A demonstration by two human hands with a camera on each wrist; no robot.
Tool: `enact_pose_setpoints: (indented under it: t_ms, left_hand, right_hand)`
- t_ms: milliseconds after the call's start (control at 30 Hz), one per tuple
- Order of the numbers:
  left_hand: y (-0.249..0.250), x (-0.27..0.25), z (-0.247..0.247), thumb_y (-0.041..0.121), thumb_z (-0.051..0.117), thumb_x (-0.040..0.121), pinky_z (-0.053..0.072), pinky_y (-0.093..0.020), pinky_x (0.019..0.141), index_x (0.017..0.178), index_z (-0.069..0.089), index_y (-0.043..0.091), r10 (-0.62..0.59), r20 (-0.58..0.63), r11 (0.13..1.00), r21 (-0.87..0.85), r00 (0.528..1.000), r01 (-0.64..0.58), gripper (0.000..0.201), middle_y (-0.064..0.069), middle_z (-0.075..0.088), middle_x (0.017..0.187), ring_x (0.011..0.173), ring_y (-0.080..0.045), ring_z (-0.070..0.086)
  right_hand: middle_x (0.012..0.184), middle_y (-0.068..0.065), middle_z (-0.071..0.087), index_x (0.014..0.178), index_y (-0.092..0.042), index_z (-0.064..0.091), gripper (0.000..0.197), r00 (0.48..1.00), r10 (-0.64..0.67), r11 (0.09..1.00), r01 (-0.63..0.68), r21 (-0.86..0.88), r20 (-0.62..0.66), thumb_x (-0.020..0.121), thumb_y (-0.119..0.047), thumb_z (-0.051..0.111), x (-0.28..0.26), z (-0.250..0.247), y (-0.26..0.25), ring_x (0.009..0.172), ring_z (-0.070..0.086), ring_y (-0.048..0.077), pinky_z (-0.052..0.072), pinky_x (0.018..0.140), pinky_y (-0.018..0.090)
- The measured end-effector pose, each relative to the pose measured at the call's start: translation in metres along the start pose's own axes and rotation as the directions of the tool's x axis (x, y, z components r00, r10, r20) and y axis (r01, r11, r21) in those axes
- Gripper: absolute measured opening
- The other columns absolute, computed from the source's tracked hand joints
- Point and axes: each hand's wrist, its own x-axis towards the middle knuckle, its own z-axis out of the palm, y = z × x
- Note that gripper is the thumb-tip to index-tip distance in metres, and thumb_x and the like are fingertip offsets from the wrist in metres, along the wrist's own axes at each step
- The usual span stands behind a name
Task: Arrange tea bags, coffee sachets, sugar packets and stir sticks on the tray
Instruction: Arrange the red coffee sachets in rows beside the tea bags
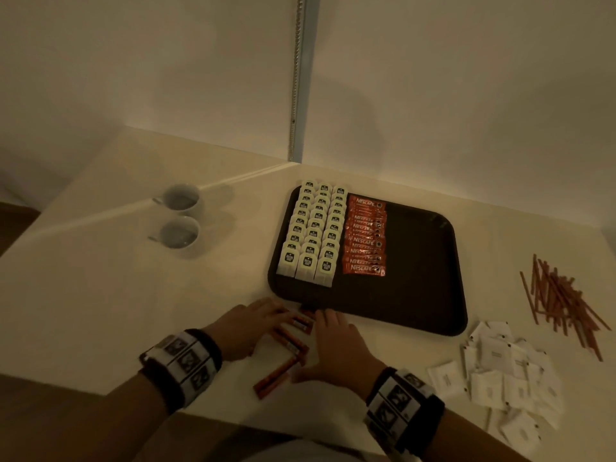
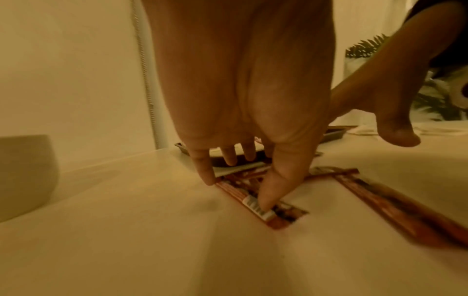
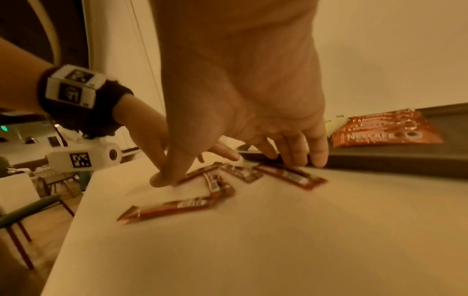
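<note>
A dark brown tray [image 1: 416, 261] carries three columns of white tea bags [image 1: 316, 228] and, beside them, one overlapping column of red coffee sachets [image 1: 365, 238]. Several loose coffee sachets [image 1: 291, 346] lie scattered on the white table just in front of the tray's near edge. My left hand [image 1: 276, 315] reaches down on them with straight fingers; its thumb presses one sachet [image 2: 283, 218] flat. My right hand [image 1: 320, 331] is spread over the same sachets [image 3: 177, 206], fingertips touching those next to the tray rim [image 3: 392, 160]. Neither hand has lifted anything.
White sugar packets [image 1: 500, 371] lie heaped at the near right. Thin brown stir sticks [image 1: 560, 301] are piled right of the tray. Two white cups [image 1: 181, 198] [image 1: 180, 233] stand at the left. The walls' corner is behind the tray, the table edge close to me.
</note>
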Motion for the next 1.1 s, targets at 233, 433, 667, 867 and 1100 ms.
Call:
enact_pose_setpoints:
  t_ms: [233, 433, 667, 867, 1100]
  left_hand:
    - [-0.005, 0.008, 0.015, 0.012, 0.054, 0.091, 0.031, -0.036, 0.108, 0.152, 0.015, 0.025, 0.024, -0.037, 0.992, 0.121, 0.999, -0.02, 0.073, -0.001, 0.016, 0.157, 0.14, -0.025, 0.022]
    - [-0.002, 0.008, 0.021, 0.019, 0.043, 0.098, 0.039, -0.033, 0.095, 0.139, 0.039, 0.025, -0.018, -0.202, 0.996, 0.082, 0.979, 0.035, 0.041, -0.002, 0.047, 0.133, 0.117, -0.022, 0.044]
    - [-0.003, 0.008, 0.02, 0.029, 0.05, 0.094, 0.035, -0.033, 0.096, 0.128, 0.047, 0.016, -0.14, -0.205, 0.985, -0.126, 0.969, 0.116, 0.037, -0.006, 0.046, 0.128, 0.117, -0.022, 0.04]
    - [0.007, 0.006, 0.023, 0.023, 0.045, 0.096, 0.033, -0.038, 0.103, 0.137, 0.035, 0.012, -0.181, -0.165, 0.983, -0.023, 0.97, 0.18, 0.043, -0.01, 0.035, 0.139, 0.127, -0.026, 0.034]
    - [0.007, 0.016, 0.017, 0.013, 0.05, 0.094, 0.035, -0.036, 0.103, 0.132, 0.036, 0.005, -0.245, -0.08, 0.963, -0.133, 0.966, 0.233, 0.041, -0.015, 0.037, 0.137, 0.124, -0.029, 0.037]
  right_hand:
    - [0.155, 0.011, 0.012, 0.149, -0.009, 0.004, 0.134, 0.996, 0.074, 0.997, -0.075, -0.008, -0.058, 0.053, -0.086, 0.057, 0.009, 0.035, -0.012, 0.141, 0.014, 0.031, 0.016, 0.114, 0.046]
    - [0.152, 0.004, 0.019, 0.15, -0.018, 0.012, 0.077, 0.985, 0.006, 0.994, 0.013, 0.11, -0.17, 0.091, -0.054, 0.046, 0.018, 0.044, -0.022, 0.135, 0.024, 0.026, 0.023, 0.109, 0.042]
    - [0.146, 0.008, 0.032, 0.143, -0.015, 0.03, 0.046, 0.979, 0.019, 0.996, 0.0, 0.091, -0.201, 0.1, -0.03, 0.037, 0.026, 0.04, -0.022, 0.131, 0.032, 0.026, 0.03, 0.106, 0.041]
    - [0.141, 0.013, 0.035, 0.139, -0.009, 0.033, 0.043, 0.985, -0.008, 0.997, -0.006, -0.078, -0.172, 0.1, -0.027, 0.034, 0.032, 0.041, -0.03, 0.127, 0.036, 0.03, 0.034, 0.104, 0.041]
    - [0.147, 0.013, 0.031, 0.143, -0.01, 0.028, 0.051, 0.996, 0.008, 0.999, -0.004, 0.045, -0.094, 0.098, -0.029, 0.043, 0.037, 0.033, -0.033, 0.133, 0.032, 0.029, 0.031, 0.11, 0.041]
